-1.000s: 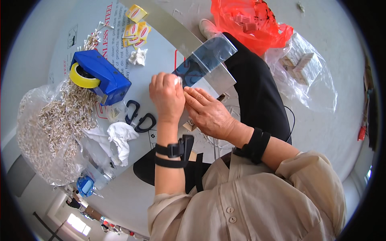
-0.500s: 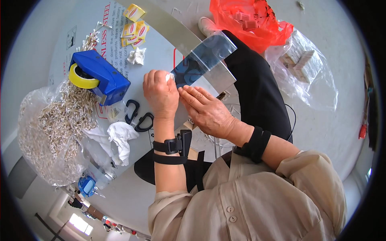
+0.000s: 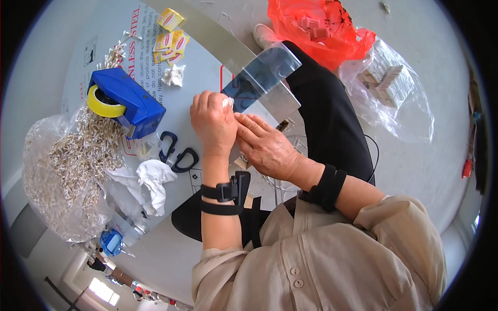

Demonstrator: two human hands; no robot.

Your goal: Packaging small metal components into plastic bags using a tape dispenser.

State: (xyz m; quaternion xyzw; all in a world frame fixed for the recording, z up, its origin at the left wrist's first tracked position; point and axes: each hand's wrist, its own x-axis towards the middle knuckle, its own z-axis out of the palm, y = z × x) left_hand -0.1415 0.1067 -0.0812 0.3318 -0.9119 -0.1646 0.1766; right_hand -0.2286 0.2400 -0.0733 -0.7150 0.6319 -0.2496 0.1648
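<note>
Sheet of translucent blue plastic point(image 3: 262, 78) is overhanging the table point(image 3: 199, 67). At the sheet's near-left end, my left hand point(image 3: 212, 122) is curling around a small white piece point(image 3: 227, 102); beside it my right hand point(image 3: 267, 147) is lying fingers straight, its grip being impossible to tell. Left of the sheet, a blue tape dispenser point(image 3: 137, 103) is standing near heaped cotton swabs point(image 3: 78, 160).

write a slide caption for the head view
Left hand holding a small white wad beside the right hand, near a transparent bluish plastic sheet
</note>
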